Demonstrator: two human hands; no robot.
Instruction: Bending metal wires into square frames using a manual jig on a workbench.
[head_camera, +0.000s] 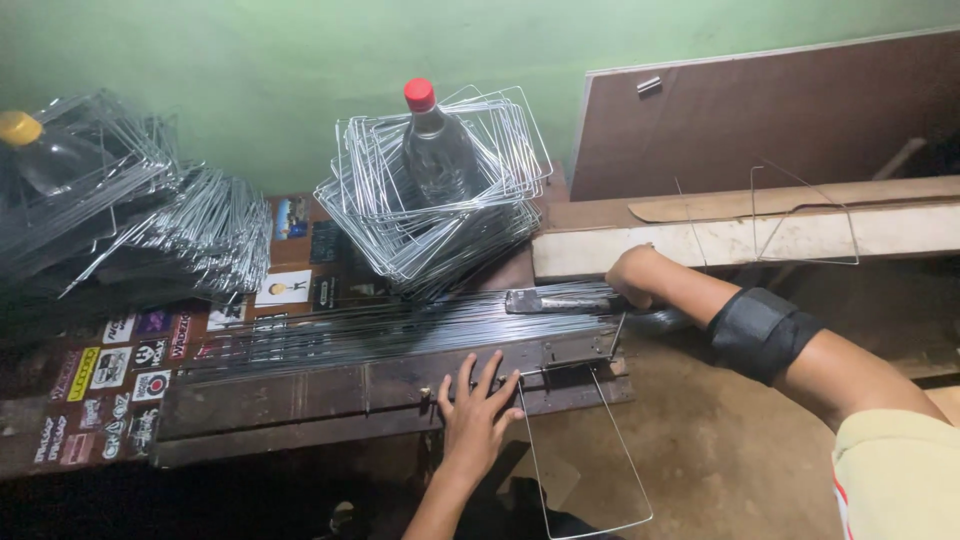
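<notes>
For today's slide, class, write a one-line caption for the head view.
Left hand presses a metal bar over a bent wire frame; right hand grips a lever.

Single view from a head-worn camera, looking steeply down and forward over the worktop (300, 400) toward the green wall (280, 60) at 12 o'clock. The viewpoint is close, within arm's reach: the left hand (475, 415) enters from 6 o'clock, the right hand (632, 275) with its forearm from 4 o'clock. The floor (720, 440) fills the lower right. No second view overlaps this one.
</notes>
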